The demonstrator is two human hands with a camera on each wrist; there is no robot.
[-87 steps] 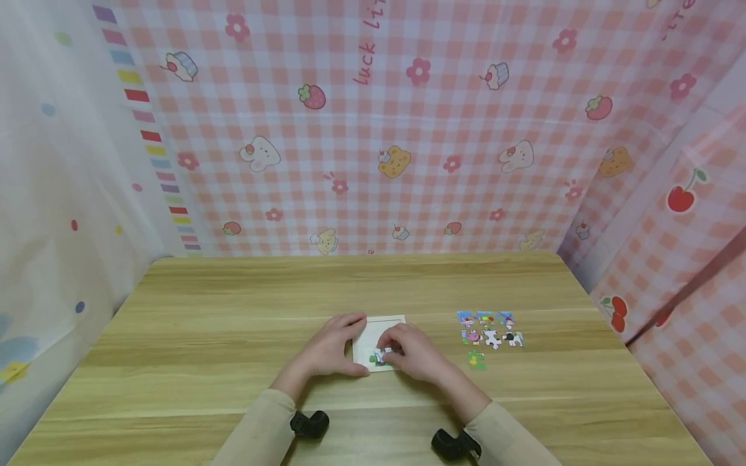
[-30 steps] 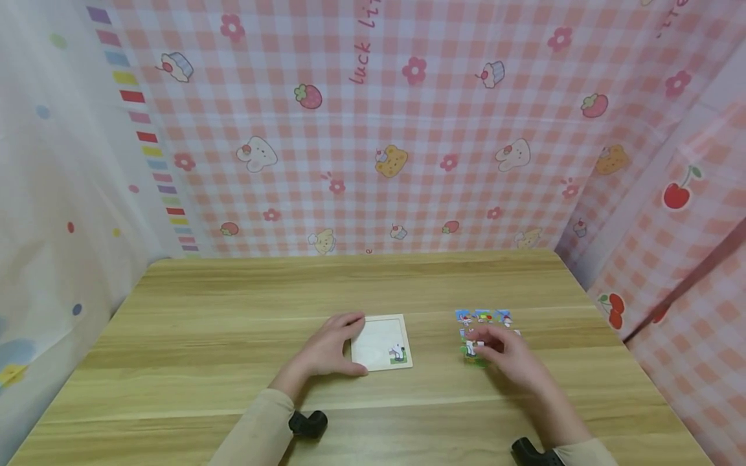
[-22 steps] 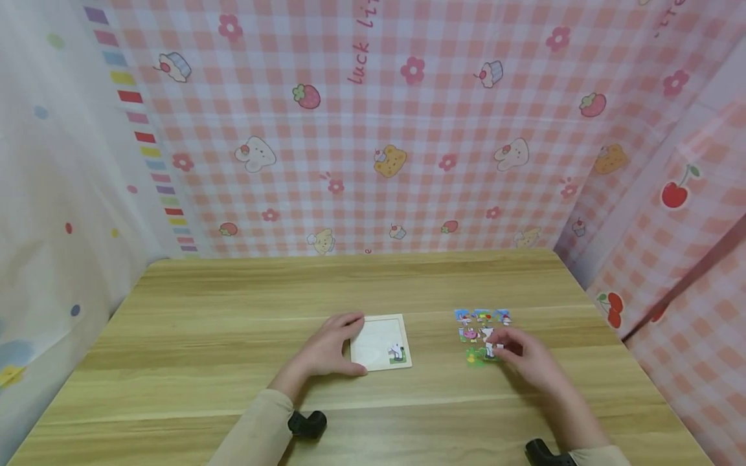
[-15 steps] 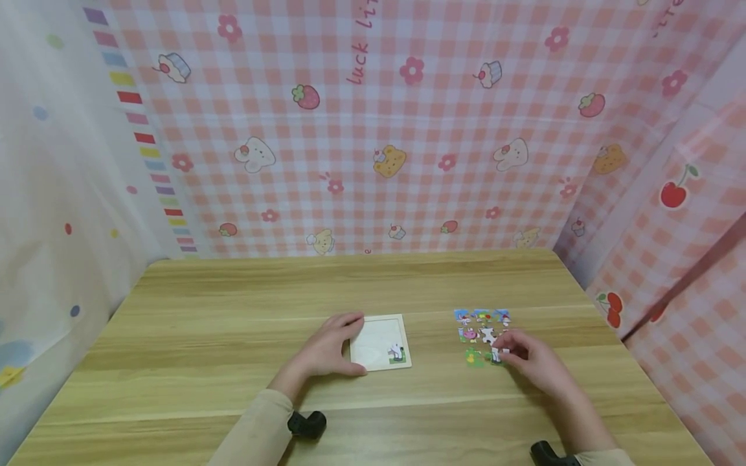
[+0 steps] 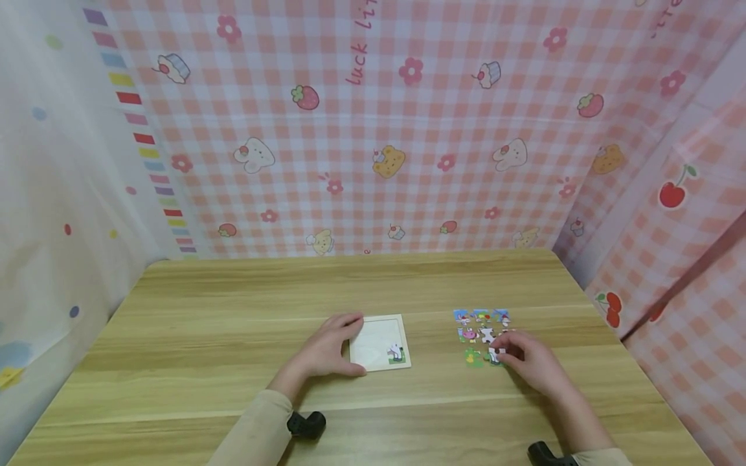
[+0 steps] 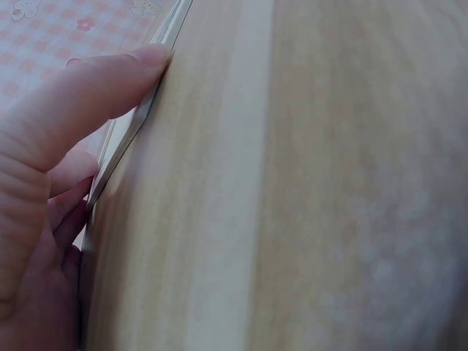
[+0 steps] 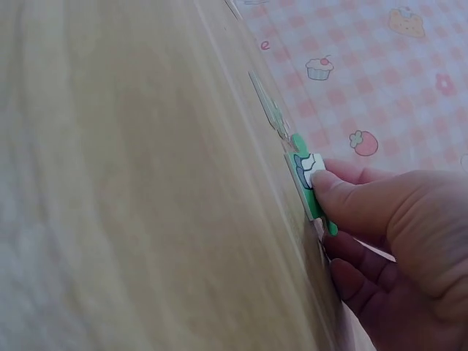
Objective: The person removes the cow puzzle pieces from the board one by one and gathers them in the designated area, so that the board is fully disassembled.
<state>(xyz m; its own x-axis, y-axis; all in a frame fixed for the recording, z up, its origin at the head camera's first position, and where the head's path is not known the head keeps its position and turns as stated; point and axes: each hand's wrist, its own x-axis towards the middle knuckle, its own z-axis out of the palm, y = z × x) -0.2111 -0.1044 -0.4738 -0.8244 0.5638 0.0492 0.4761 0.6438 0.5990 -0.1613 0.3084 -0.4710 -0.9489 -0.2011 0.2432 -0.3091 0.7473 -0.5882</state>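
Observation:
A square, light wooden puzzle tray (image 5: 370, 338) lies mid-table. One puzzle piece (image 5: 396, 354), white and green, sits in its lower right corner. My left hand (image 5: 328, 347) holds the tray's left side, thumb at the near corner and fingers at the far corner. Off to the right, my right hand (image 5: 533, 364) pinches a puzzle piece (image 7: 300, 183) with green, white and dark print between thumb and fingers. That piece is low at the tabletop, beside a green puzzle piece (image 5: 473, 358). Whether it touches the table I cannot tell.
Several loose puzzle pieces lie in rows right of the tray, among them a blue-topped piece (image 5: 462, 316), a pink one (image 5: 468, 334) and a white one (image 5: 486, 334). The right hand partly covers another. A checked curtain (image 5: 350, 162) hangs behind the wooden table (image 5: 233, 304).
My right hand has carried its piece from the tray rightward over the loose pieces, then down beside the green one. In the last half second it hardly moves. My left hand stays on the tray.

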